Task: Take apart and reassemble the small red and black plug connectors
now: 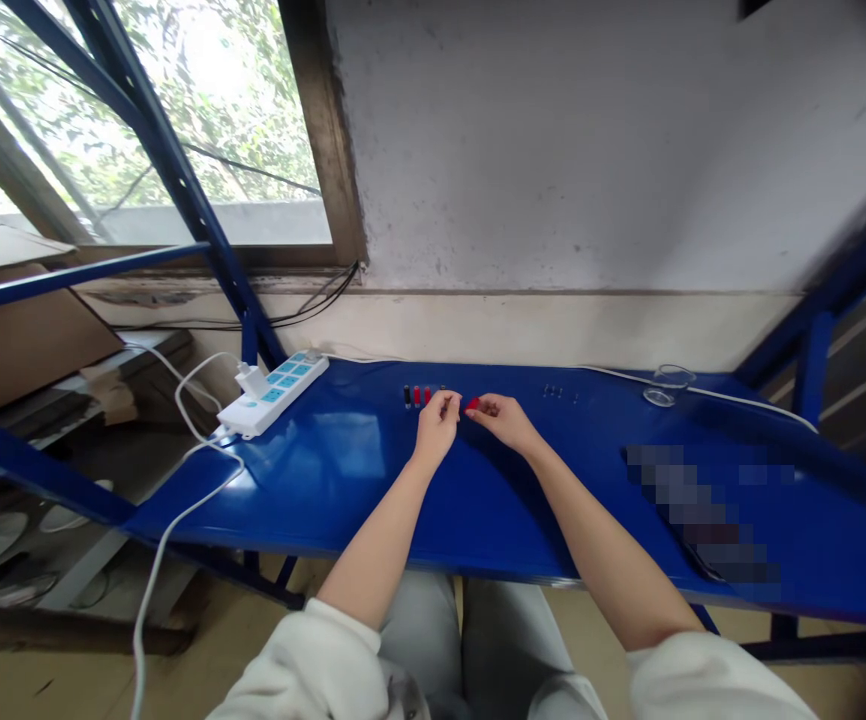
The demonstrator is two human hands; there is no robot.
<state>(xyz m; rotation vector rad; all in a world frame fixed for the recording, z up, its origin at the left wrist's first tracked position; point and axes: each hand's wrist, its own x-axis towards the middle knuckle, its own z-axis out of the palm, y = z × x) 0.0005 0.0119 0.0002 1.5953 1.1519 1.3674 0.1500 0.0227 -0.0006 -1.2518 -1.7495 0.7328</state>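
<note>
My right hand (506,421) is closed in a pinch on a small red piece (472,404), held just above the blue table (478,520). Close beside it, my left hand (439,428) has its fingers pressed together around something small and dark that I cannot make out. Behind the left hand stands a short row of small cylinders: a black one (407,397), a red one (417,396) and a second red one (427,395). A further dark one is partly hidden by the fingers. Several tiny clear or metallic pieces (553,391) lie to the right of my hands.
A white power strip (275,395) with a plugged-in adapter sits at the left, its cable hanging over the edge. At the back right is a clear glass container (662,388) near a white cable. A dark, blurred-out object (692,520) lies at the right.
</note>
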